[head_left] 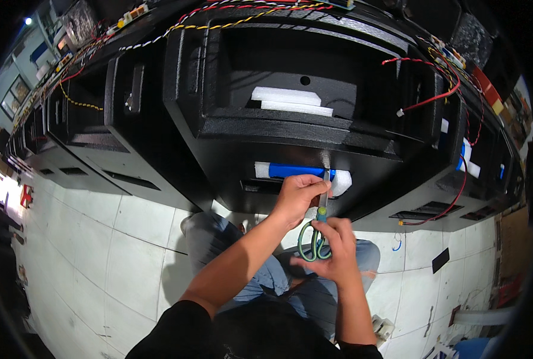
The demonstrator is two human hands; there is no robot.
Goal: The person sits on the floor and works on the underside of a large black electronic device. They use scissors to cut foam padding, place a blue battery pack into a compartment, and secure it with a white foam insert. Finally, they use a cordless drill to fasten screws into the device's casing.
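Note:
A pair of scissors with green handles (304, 241) points upward, its blades against the front of a black cabinet (230, 146). My right hand (338, 254) is closed around the handles from the right side. My left hand (296, 200) is pinched beside the blades, just below a long blue block (293, 171); whatever its fingertips hold is hidden. The block lies flat along the cabinet front, between a white foam piece (262, 170) at its left end and another foam pad (342, 182) at its right end. The scissor tips cross the block's right part.
White foam strips (290, 100) lie inside the cabinet's upper recess. Twisted wires (218, 25) run along its top, and a red cable (437, 99) hangs at right. Similar cabinets (81, 152) stand on both sides. A black flat piece (440, 260) lies on the tiled floor.

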